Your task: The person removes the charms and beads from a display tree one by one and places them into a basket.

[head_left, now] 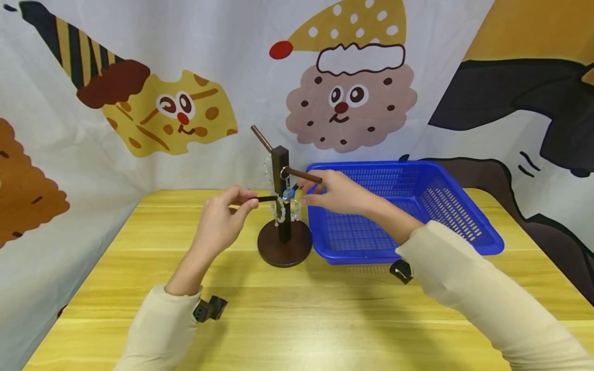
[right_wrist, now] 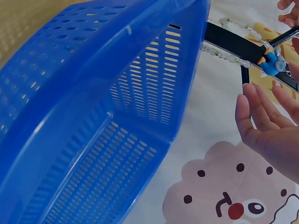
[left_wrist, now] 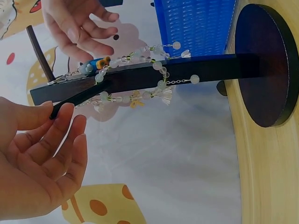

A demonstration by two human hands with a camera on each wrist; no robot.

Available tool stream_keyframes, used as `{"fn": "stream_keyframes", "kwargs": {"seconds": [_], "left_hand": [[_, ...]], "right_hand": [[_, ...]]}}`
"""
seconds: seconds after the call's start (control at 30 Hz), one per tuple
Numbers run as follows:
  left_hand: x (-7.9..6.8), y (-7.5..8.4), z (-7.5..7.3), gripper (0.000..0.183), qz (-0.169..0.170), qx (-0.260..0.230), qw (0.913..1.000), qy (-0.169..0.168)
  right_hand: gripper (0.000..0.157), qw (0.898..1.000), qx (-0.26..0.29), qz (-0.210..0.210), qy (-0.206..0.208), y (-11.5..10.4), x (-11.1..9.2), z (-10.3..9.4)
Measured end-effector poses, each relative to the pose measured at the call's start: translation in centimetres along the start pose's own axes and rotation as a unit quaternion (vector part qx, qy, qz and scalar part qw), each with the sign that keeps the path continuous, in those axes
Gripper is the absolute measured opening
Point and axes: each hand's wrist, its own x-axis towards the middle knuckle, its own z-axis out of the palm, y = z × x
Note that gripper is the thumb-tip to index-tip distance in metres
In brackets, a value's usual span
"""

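Left hand (head_left: 220, 219) pinched the dark peg (head_left: 266, 198), likely stiff, best held by its tip; right hand (head_left: 342, 191) hovered relaxed, empty

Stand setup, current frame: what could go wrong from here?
1. The left grip pinches a dark peg: a tug might tip the stand.
2. The blue charm hangs beside the right grip: a brush could set it swinging.
3. The right forearm crosses above the basket and might bump it.
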Motion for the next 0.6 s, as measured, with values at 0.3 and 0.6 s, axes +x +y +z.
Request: {"fn": "stream_keyframes", "kwargs": {"seconds": [0.3, 0.6], "left_hand": [[0.1, 0.1, -0.1, 0.012, 0.0, -0.001, 1.0, -0.005], [0.0, 0.2, -0.2, 0.011, 0.002, -0.002, 1.0, -0.003]], "right_hand": [[0.033, 0.998, 0.053, 0.006, 0.026, -0.1, 1.1, 0.9], [0.021, 0.998, 0.046, -0.012, 0.051, -0.1, 1.7, 2.0]]}}
